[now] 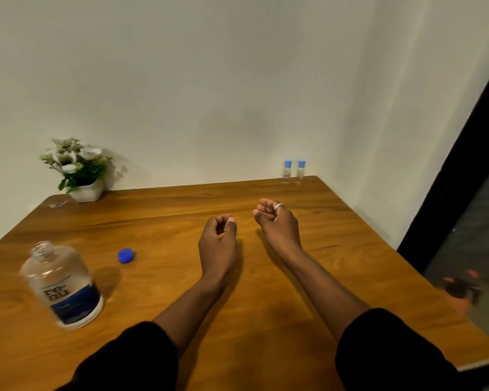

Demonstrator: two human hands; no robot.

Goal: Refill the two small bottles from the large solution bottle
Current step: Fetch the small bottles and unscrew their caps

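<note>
Wooden surface (266, 306) against white wall. Nearest left: big bottle (62, 286) uncapped, cap (125, 255) beside, likely ready to pour. Mid: left hand (218, 238) and right hand (277, 221) loosely curled, empty, resting. Far right edge: two small bottles (293, 171) capped, side by side, unreached.

The large bottle (62, 286) carries a label reading "re·nu" in dark letters. Smaller print on its blue band is probably product text, too blurred to read.
</note>
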